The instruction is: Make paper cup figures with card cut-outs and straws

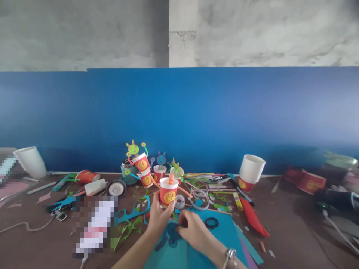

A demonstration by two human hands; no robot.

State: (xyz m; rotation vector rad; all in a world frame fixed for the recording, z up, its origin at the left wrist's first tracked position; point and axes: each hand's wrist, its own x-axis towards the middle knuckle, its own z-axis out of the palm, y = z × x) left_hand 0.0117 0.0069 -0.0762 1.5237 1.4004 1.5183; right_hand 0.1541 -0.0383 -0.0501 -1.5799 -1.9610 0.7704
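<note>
Clamping left hand (159, 215) fingers around a red cup (168, 196); right hand (194, 228) at a nearer blue cutout (172, 231), cannot tell whether pinching.

Left fingers (156, 200) curved, right fingers (185, 214) bent

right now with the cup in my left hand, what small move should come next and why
I'd probably lift the dark blue cutout with the right hand toward the red cup: the right fingers are at the cutout, the left hand holds the cup with an orange strip standing in its mouth, and another cup behind bears a similar blue face.
</note>
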